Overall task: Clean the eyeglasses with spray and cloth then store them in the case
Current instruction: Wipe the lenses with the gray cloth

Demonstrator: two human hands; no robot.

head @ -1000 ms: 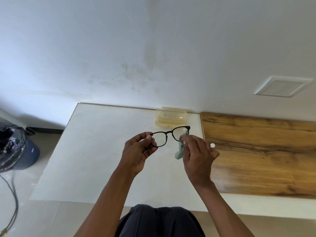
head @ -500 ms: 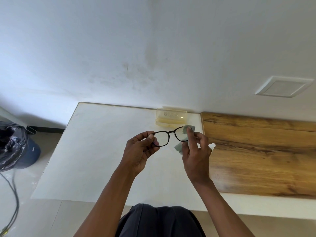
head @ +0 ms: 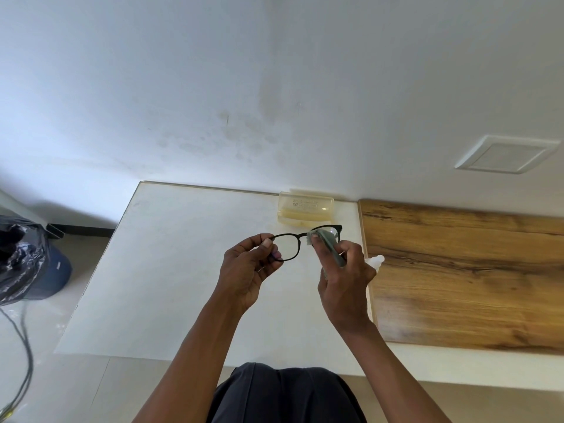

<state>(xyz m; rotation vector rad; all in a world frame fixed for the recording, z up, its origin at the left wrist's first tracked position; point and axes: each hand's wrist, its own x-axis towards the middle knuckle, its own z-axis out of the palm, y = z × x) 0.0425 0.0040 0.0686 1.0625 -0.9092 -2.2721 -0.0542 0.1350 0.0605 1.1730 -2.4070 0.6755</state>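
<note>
Black-framed eyeglasses (head: 293, 239) are held up above the white table (head: 171, 270). My left hand (head: 247, 270) pinches the frame's left end between thumb and fingers. My right hand (head: 345, 279) pinches a pale green cloth (head: 328, 242) over the right lens. A translucent yellowish glasses case (head: 306, 207) lies shut at the table's back edge by the wall. Behind my right hand only the white tip of a small bottle (head: 376, 260) shows.
A wooden board (head: 464, 276) covers the surface to the right of the white table. On the floor at the left stand a bin with a black plastic bag (head: 21, 257) and a loose cable (head: 26, 346). A white vent plate (head: 506, 155) is set in the wall.
My right hand has shifted the cloth across the right lens, from its outer edge toward the bridge. The left hand and the glasses have stayed almost still.
</note>
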